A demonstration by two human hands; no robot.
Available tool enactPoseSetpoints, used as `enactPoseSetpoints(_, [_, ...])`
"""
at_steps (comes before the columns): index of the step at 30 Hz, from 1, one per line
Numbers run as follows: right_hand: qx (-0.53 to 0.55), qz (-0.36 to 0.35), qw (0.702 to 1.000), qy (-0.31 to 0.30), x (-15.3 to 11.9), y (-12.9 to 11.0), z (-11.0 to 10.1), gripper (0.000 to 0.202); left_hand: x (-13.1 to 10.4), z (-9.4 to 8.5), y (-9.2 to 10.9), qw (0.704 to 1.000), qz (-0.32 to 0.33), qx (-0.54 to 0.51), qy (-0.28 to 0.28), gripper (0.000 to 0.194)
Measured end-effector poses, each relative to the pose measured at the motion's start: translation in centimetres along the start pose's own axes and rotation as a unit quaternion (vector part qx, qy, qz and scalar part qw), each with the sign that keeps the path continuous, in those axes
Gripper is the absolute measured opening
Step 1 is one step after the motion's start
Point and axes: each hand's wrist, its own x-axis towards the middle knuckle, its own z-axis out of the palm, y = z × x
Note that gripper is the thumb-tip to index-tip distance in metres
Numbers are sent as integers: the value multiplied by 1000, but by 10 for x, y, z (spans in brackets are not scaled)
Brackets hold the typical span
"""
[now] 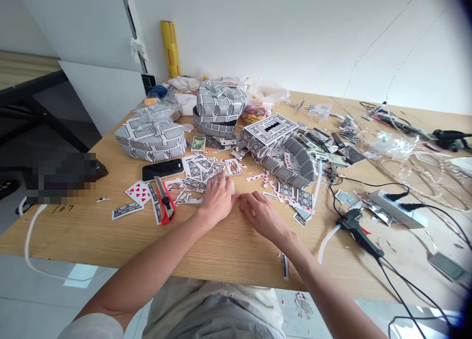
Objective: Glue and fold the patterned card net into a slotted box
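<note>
My left hand [218, 197], with a ring on one finger, lies over the near edge of a pile of playing cards [199, 168]. Its fingers stretch forward, and a pale card edge [232, 186] shows beside them. Close to its thumb, my right hand [262, 215] rests low over the table with fingers curled inward; anything under its fingertips is hidden. A queen-type face card [233, 166] lies just beyond. Left of the pile are a red utility knife [164, 201], a black phone [162, 170] and a heart card [138, 192].
Card-covered boxes [150, 140] [221, 103] stand behind, with a slotted box [271, 132] and an open card tray [291, 164] right of them. A glue gun [359, 233], a power strip [396, 209] and cables lie right. A yellow roll [170, 49] stands at the back.
</note>
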Motion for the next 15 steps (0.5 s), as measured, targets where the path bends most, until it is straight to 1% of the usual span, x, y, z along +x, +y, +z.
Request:
enactPoseSetpoints(3, [8,14,1000,-7,3,0,-5,16,4,0,-3,998,40,-46,15,57])
enactPoseSetpoints(5, [-4,36,999,-1,7,-2,-8,16,8,-5,-6,994,62,-82,32,50])
enactPoseSetpoints(6, [-12,43,999,9,10,-4,-9,18,9,-9,-7,993,60,-89,43,44])
enactPoseSetpoints(7, [-18,43,999,23,13,-6,-10,19,11,-14,-9,994,44,-81,51,40])
enactPoseSetpoints(8, [-20,35,999,37,17,-10,-10,19,12,-19,-12,997,12,-58,52,37])
enactPoseSetpoints(10, [-5,-7,999,53,24,-19,-8,18,15,-30,-21,996,-83,11,32,34])
enactPoseSetpoints(11, [7,-35,998,52,27,-23,-6,19,16,-35,-27,990,-132,43,15,34])
enactPoseSetpoints(12, [18,-64,997,46,31,-27,-3,20,17,-38,-33,984,-167,61,5,35])
enactPoseSetpoints(13, [24,-89,995,39,35,-31,0,21,18,-41,-39,979,-189,71,-2,37])
enactPoseSetpoints(15, [18,-120,992,28,41,-36,6,23,20,-43,-51,975,-208,76,-14,41])
